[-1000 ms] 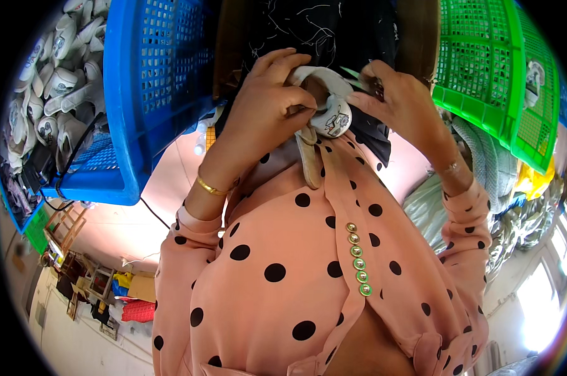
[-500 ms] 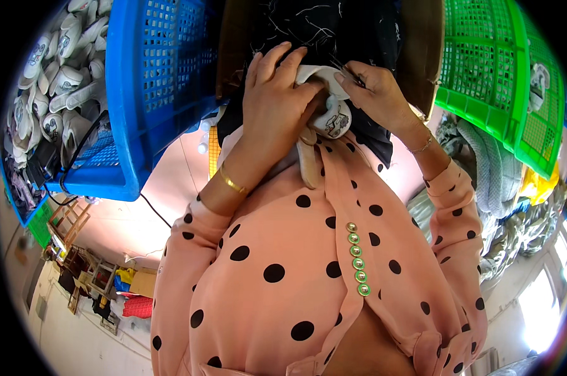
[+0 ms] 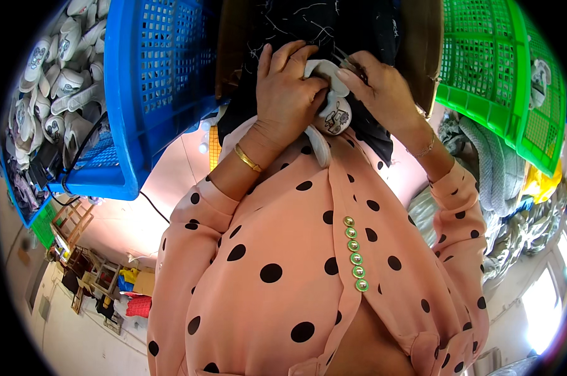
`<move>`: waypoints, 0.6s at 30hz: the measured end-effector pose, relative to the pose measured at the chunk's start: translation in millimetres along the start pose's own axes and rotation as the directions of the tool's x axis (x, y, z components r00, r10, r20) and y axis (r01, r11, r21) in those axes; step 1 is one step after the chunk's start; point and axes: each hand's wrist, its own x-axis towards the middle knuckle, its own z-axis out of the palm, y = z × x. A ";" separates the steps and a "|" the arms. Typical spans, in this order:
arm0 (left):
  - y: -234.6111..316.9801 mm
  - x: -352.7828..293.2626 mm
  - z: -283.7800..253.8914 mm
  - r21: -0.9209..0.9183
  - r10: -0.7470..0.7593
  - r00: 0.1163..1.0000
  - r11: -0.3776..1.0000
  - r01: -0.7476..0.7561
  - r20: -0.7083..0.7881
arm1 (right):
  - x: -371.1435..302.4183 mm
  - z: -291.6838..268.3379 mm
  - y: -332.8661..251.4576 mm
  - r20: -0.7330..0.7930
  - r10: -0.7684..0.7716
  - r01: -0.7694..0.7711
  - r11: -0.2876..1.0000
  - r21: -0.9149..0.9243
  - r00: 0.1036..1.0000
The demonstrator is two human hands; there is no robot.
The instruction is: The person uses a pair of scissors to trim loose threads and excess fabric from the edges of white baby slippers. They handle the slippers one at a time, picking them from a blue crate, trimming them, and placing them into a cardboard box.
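My left hand [image 3: 288, 88] wraps around a small white shoe [image 3: 332, 106] with a printed picture on its side, holding it over my lap. My right hand [image 3: 377, 88] pinches a thin metal tool [image 3: 345, 59], perhaps small scissors, whose tip touches the top of the shoe. A gold bangle sits on my left wrist and a thin bracelet on my right. Black cloth [image 3: 321, 25] covered with loose thread bits lies under both hands. My peach dotted blouse fills the lower picture.
A blue plastic crate [image 3: 149, 81] stands at the left, with several white shoes [image 3: 51, 81] piled beyond it. A green crate [image 3: 496, 75] stands at the right, with a shoe in it. Grey and yellow fabric [image 3: 496, 169] is heaped at the right.
Both hands have shifted slightly upward with the shoe. My right hand has turned inward, bringing the metal tool onto the shoe's top edge.
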 end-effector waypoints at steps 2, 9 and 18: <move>-0.9 0.7 -2.9 0.000 0.004 1.000 1.000 -0.004 0.029 | -2.5 -17.3 -14.2 -0.001 -0.057 0.054 0.957 -0.285 0.998; -9.9 -2.9 -2.7 -0.038 0.050 0.998 0.998 -0.049 0.036 | -11.9 -29.7 -37.5 0.319 -0.262 0.413 0.614 -0.673 0.911; -14.1 -3.2 -7.5 -0.077 0.058 0.998 0.995 -0.056 0.032 | -2.6 -17.5 -56.7 0.374 -0.139 0.367 0.662 -0.653 0.917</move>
